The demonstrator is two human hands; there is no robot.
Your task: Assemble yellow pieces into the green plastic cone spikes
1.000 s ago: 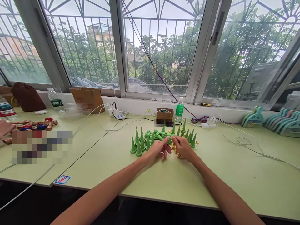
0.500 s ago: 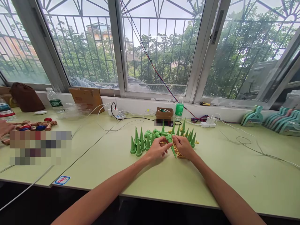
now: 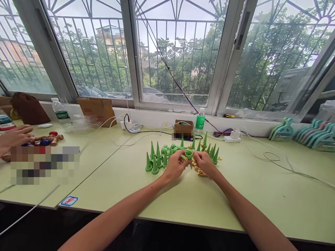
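Note:
My left hand (image 3: 175, 166) pinches a green plastic cone (image 3: 188, 155), its open round end turned up toward me. My right hand (image 3: 205, 162) is closed beside it, fingertips at the cone; what it holds, if anything, is too small to make out. Under my right hand lies a heap of small yellow parts (image 3: 199, 169). Several green cones stand upright on the left (image 3: 155, 161) and on the right (image 3: 212, 152). More green cones lie in a pile behind my hands (image 3: 172, 149).
The pale green table (image 3: 199, 198) runs along a window sill. Cables (image 3: 274, 158), a power strip (image 3: 134, 129), a green bottle (image 3: 200, 122) and cardboard boxes (image 3: 97, 108) sit at the back. At far left, another person's hand (image 3: 14, 137) reaches over wooden toys (image 3: 45, 140).
My left hand has taken up a green cone and turned it from point-down to open end up. The other person's hand at far left has reached further in.

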